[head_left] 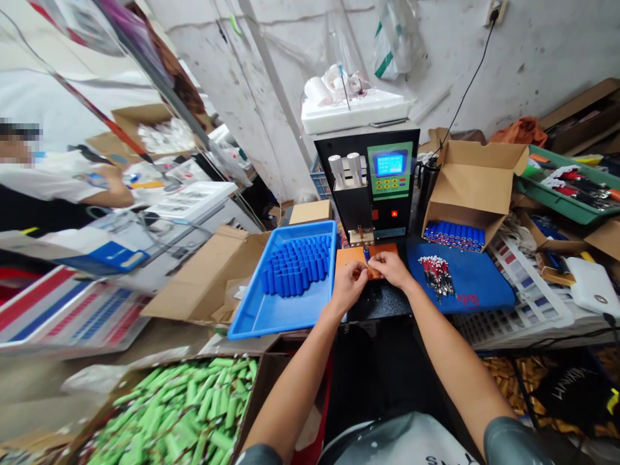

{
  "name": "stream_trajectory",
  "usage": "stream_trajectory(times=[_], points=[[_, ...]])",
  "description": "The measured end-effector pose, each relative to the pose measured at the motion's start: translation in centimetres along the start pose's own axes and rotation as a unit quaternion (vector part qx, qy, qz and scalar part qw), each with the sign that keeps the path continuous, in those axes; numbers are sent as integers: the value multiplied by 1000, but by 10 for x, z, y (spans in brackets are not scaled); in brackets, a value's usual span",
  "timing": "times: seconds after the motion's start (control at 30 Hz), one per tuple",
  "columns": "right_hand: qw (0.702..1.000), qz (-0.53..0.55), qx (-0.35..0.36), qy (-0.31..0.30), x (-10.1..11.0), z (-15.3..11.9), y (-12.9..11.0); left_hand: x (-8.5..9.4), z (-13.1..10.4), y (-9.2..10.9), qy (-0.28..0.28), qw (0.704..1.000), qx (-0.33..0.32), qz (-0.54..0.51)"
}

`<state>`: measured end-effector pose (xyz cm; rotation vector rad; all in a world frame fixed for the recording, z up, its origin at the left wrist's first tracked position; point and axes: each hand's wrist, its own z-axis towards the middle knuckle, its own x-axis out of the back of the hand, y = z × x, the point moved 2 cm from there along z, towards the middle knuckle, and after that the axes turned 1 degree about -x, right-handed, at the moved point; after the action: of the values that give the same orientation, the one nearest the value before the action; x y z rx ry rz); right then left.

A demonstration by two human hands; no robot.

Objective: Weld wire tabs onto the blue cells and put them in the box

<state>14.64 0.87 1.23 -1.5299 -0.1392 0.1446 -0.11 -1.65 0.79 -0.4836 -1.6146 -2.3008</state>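
Observation:
A blue cylindrical battery cell (367, 254) stands roughly upright on the orange work plate (345, 257), just in front of the electrodes of a black spot welder (334, 145). My right hand (391, 268) comes in from the right, its thumb and finger pinched against the cell. On the cell's near left side is my left hand (351, 284), its fingers drawn together; anything small between them is hidden. The welder's screen (390, 164) is lit. Left of the plate, a blue tray (285, 316) bears many upright blue cells (295, 265).
Right of my hands, short red, black and white wire leads (436, 276) lie on a blue mat (477, 278). Behind them stands an open carton (472, 181) of blue cells. A box of green wrapped packs (194, 407) sits low left. Another person (53, 194) works at far left.

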Motion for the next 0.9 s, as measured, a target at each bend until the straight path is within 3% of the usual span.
stream_trajectory(times=[0.23, 0.4, 0.57, 0.67, 0.9], points=[[998, -44, 19, -49, 2, 1, -1, 3, 3, 6, -33, 999, 10, -11], [999, 17, -7, -50, 7, 0, 0, 8, 3, 3, 10, 998, -60, 22], [993, 109, -28, -38, 13, 1, 3, 2, 11, -3, -70, 990, -104, 72], [987, 153, -36, -31, 15, 2, 4, -4, 16, -9, -83, 985, -117, 95], [974, 216, -68, 8, 10, 3, -3, -7, 15, -16, -69, 996, -48, 38]])
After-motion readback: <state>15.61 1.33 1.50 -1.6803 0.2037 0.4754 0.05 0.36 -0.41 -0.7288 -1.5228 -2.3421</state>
